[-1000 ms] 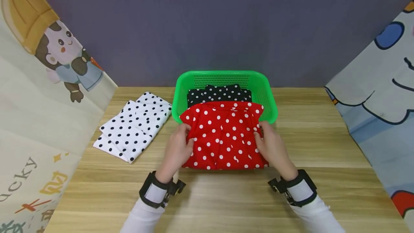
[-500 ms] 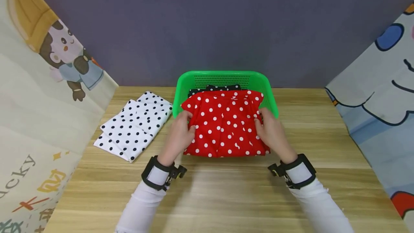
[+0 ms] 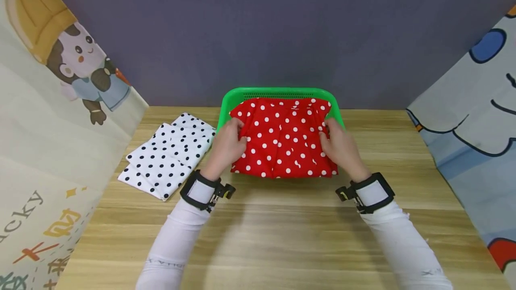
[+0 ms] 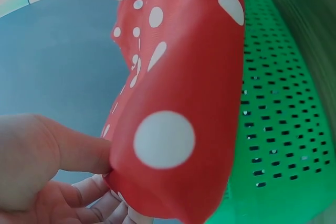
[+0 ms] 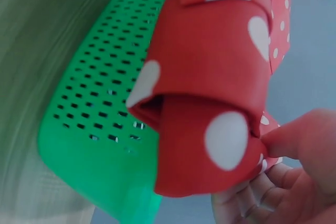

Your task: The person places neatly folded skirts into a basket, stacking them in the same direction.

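Note:
A folded red cloth with white dots [image 3: 284, 140] is held up over the green perforated basket [image 3: 278, 89]. My left hand [image 3: 227, 144] pinches its left edge, thumb on the near face, as the left wrist view also shows. On the opposite edge my right hand [image 3: 340, 147] grips the cloth between thumb and fingers; folded layers show there in the right wrist view. The cloth covers most of the basket's opening, and the basket's contents are hidden beneath it.
To the left of the basket lies a folded white cloth with black dots [image 3: 169, 155] on the wooden table [image 3: 278, 236]. A dark wall [image 3: 278, 30] rises behind the table, with printed cloth hangings at both sides.
Both hands have moved forward, away from my body, carrying the red cloth farther over the basket. The black dotted cloth inside the basket, visible earlier, is now covered from view.

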Demonstrator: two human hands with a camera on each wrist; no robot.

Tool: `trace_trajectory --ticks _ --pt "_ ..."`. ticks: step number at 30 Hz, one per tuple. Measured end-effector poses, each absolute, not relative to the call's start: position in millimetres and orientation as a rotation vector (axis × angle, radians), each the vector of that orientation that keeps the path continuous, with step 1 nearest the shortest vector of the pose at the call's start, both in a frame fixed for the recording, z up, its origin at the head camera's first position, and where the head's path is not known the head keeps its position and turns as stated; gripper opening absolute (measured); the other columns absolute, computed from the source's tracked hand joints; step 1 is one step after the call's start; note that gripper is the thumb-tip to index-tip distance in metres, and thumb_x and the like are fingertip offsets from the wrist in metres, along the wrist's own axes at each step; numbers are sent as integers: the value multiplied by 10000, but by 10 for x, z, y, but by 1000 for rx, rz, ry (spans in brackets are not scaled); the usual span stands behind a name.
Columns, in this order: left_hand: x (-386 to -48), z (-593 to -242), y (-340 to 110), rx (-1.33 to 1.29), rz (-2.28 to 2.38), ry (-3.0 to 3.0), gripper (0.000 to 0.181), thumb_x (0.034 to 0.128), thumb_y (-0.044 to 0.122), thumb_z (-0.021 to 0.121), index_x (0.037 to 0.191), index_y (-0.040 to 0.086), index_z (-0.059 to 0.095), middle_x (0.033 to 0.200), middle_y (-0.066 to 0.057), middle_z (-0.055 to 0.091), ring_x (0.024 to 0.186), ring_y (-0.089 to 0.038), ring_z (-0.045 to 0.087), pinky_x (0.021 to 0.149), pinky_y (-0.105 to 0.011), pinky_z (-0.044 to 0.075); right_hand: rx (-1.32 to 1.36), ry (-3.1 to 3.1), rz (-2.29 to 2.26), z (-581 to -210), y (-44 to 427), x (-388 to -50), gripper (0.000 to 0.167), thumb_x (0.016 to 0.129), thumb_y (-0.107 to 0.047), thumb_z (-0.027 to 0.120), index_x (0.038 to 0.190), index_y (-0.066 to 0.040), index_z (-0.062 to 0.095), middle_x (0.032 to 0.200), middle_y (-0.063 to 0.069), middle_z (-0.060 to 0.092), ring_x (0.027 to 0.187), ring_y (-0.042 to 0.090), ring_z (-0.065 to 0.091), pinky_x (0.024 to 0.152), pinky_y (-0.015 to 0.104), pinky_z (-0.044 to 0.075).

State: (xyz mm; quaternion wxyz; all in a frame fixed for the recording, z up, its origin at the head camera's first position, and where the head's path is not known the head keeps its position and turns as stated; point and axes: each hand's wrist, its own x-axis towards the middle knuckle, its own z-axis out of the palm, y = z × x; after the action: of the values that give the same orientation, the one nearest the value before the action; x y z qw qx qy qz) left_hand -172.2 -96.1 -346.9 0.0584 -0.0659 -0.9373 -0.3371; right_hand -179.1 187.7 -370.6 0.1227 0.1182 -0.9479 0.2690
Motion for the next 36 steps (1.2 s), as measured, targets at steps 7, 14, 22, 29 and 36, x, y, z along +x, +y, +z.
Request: trace_trajectory --ticks 7,14,22,29,36 --pt "-1914 -3385 -956 -191 -1024 -2867 328 815 81 628 1102 -6 496 1045 -141 553 904 -258 559 724 -384 527 377 -2753 770 -3605 1886 -1996 310 871 -93 579 1111 49 446 923 215 591 743 334 626 611 456 538" --pt "-2079 -3315 -954 -169 -1027 -2879 313 807 86 621 1083 0 500 1036 -141 568 891 -271 562 720 -385 523 380 -2762 769 -3520 1878 -2181 309 873 -95 562 1112 67 453 894 213 573 720 308 591 594 430 522" --pt "-2263 -3267 -941 -148 -1012 -2915 339 804 91 624 1103 3 491 1037 -147 562 874 -267 562 703 -363 525 317 -2829 777 -3442 1854 -2350 322 881 -100 555 1133 66 444 956 219 551 821 333 586 656 451 535" --pt "-2404 -3269 -927 -111 -983 -2929 316 801 100 605 1087 2 513 1016 -135 582 853 -258 565 692 -362 511 237 -2889 776 -3418 1830 -2473 351 891 -115 546 1180 50 431 1042 219 542 908 345 574 745 476 522" --pt "-2498 -3308 -911 -77 -883 -2986 343 794 132 630 1096 2 531 995 -128 606 819 -247 590 671 -358 515 220 -2933 780 -3450 1818 -2567 365 901 -113 521 1206 60 420 1047 228 554 894 351 587 732 472 521"
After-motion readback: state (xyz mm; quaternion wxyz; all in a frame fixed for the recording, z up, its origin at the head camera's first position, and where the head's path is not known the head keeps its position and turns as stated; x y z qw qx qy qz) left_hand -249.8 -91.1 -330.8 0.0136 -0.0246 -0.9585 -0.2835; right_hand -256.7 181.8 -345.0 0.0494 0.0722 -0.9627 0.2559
